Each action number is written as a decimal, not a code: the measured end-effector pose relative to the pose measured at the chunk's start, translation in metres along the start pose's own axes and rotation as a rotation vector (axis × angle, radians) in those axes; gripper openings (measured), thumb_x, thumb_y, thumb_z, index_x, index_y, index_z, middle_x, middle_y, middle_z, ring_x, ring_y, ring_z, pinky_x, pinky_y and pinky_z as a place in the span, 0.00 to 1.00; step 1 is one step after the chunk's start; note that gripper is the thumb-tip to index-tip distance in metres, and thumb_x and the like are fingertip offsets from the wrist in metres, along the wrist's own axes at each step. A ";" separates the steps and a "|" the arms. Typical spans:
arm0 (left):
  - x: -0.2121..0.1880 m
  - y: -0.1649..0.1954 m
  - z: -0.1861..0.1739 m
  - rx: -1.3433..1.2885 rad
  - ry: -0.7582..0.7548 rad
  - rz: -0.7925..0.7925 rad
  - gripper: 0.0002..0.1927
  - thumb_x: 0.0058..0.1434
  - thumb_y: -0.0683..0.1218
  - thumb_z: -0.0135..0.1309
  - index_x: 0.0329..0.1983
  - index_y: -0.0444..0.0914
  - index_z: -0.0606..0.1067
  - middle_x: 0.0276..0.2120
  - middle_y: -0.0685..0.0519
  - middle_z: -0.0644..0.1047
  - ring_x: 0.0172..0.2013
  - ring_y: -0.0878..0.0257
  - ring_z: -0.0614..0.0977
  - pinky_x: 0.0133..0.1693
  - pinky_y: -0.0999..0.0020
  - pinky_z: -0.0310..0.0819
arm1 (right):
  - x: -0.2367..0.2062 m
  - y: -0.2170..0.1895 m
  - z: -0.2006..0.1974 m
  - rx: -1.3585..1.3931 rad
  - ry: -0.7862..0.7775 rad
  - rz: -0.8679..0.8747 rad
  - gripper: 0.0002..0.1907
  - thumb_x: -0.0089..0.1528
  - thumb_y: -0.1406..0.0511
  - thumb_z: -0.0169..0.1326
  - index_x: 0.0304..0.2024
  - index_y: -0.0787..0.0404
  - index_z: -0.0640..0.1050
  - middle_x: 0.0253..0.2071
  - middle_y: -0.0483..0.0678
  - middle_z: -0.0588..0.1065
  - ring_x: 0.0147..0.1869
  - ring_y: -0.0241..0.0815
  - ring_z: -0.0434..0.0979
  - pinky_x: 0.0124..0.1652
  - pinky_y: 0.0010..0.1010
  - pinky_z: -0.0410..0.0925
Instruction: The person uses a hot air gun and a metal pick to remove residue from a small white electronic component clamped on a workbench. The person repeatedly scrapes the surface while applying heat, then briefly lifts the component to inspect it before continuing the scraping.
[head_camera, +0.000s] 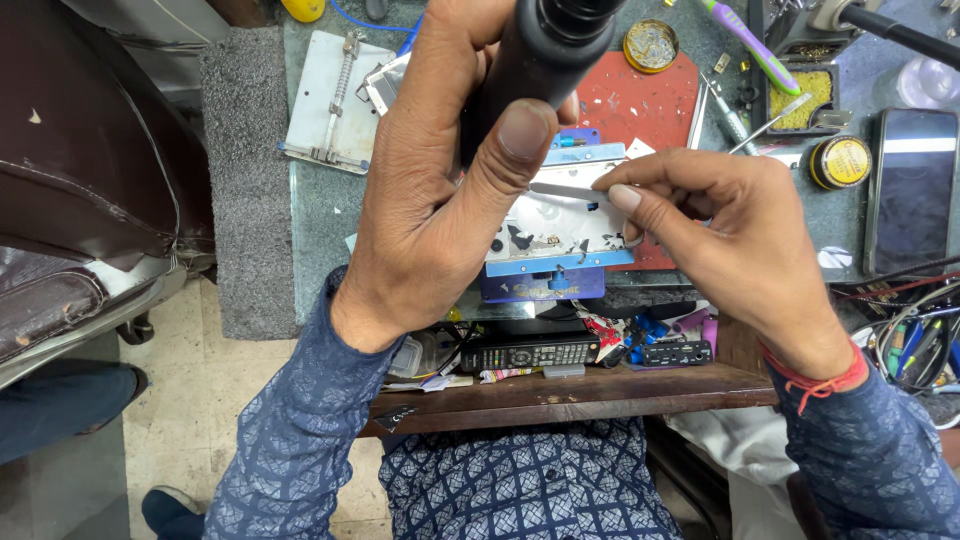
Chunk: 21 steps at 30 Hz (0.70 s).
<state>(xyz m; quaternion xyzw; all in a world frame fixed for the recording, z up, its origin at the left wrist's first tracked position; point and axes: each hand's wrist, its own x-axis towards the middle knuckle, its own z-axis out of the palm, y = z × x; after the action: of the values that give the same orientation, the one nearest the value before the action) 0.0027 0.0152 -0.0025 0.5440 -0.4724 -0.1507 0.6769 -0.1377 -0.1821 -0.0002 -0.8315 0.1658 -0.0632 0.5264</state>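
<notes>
My left hand (430, 190) is wrapped around a thick black cylindrical tool (535, 60), held upright close to the camera, thumb pressed on its side. My right hand (720, 240) pinches a thin flat metal blade (565, 190) between thumb and forefinger, its tip lying across a silvery plate (560, 232) speckled with dark bits. That plate is clamped in a blue holder (545, 275) resting on a red mat (640, 100). The black tool hides the upper left part of the holder.
A black phone (912, 190) lies at the right, near two round tins (840, 162) and a green and purple toothbrush (750, 45). A metal spring clamp plate (330, 100) sits at upper left. A remote control (530, 352) and cables fill the shelf below the glass top.
</notes>
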 end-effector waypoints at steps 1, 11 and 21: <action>0.000 0.000 0.001 0.004 0.001 -0.001 0.22 0.82 0.58 0.41 0.69 0.40 0.62 0.45 0.57 0.72 0.44 0.73 0.73 0.49 0.78 0.69 | -0.001 0.000 0.000 0.009 -0.003 0.006 0.10 0.67 0.69 0.55 0.47 0.68 0.82 0.34 0.45 0.80 0.38 0.31 0.77 0.39 0.23 0.71; -0.001 -0.001 0.000 0.011 0.009 0.000 0.22 0.82 0.59 0.40 0.70 0.41 0.62 0.44 0.57 0.72 0.44 0.73 0.73 0.48 0.78 0.69 | -0.001 -0.002 0.002 -0.001 -0.031 0.105 0.11 0.65 0.68 0.57 0.47 0.66 0.84 0.29 0.45 0.80 0.30 0.29 0.75 0.31 0.20 0.69; -0.001 -0.002 0.001 0.005 0.005 0.003 0.21 0.83 0.59 0.41 0.68 0.41 0.62 0.45 0.57 0.72 0.45 0.73 0.73 0.49 0.79 0.69 | -0.001 -0.004 0.005 -0.010 -0.088 0.055 0.11 0.64 0.68 0.57 0.48 0.65 0.84 0.28 0.43 0.79 0.30 0.27 0.74 0.29 0.20 0.66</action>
<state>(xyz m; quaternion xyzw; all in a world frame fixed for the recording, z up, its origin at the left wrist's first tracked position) 0.0022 0.0146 -0.0048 0.5454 -0.4721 -0.1470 0.6768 -0.1366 -0.1760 0.0010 -0.8313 0.1656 -0.0110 0.5304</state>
